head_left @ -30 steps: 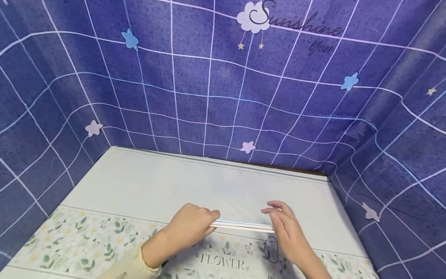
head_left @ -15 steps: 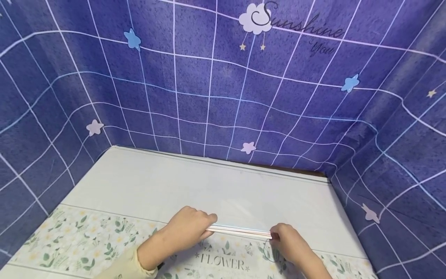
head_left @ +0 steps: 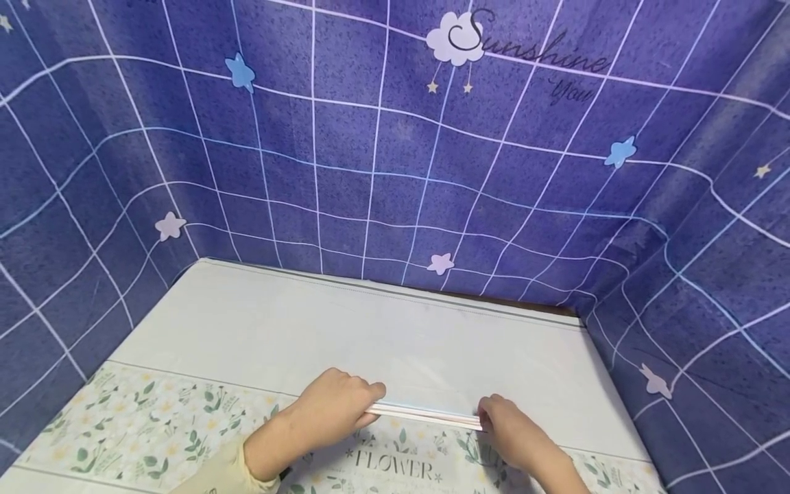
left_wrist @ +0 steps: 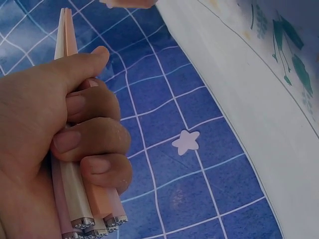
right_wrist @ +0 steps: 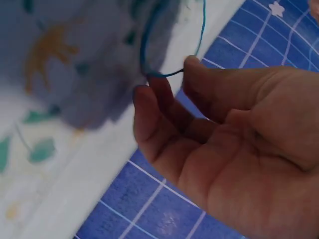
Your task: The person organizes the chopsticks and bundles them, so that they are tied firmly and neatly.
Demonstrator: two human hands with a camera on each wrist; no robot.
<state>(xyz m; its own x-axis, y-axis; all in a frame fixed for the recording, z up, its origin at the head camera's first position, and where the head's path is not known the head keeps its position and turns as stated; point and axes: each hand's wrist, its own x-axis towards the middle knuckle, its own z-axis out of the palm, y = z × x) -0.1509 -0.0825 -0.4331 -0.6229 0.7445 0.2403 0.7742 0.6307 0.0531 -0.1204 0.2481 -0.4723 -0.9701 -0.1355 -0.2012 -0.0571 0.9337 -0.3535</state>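
Note:
My left hand (head_left: 339, 408) grips a bundle of several pastel chopsticks (head_left: 432, 415), held level above the table. In the left wrist view, the left hand (left_wrist: 32, 109) has its fingers curled round the chopsticks (left_wrist: 75, 191), whose silver-patterned butt ends point to the bottom and whose narrower ends reach the top. At the bundle's right end, the fingers of my right hand (head_left: 515, 429) are bent in close against the tips. The right wrist view shows the right hand (right_wrist: 224, 144) pinching a thin blue-green rubber band (right_wrist: 143, 54) that forms a loop; the chopstick tips are not seen there.
A white cloth with a flowered strip and the word FLOWER covers the table (head_left: 278, 315). Around it, on the back and both sides, hangs a dark blue curtain (head_left: 345, 192) with grid lines and stars.
The right hand's spread fingers have come down and bent in at the chopsticks' right end. That end has dipped slightly; the left hand keeps its grip.

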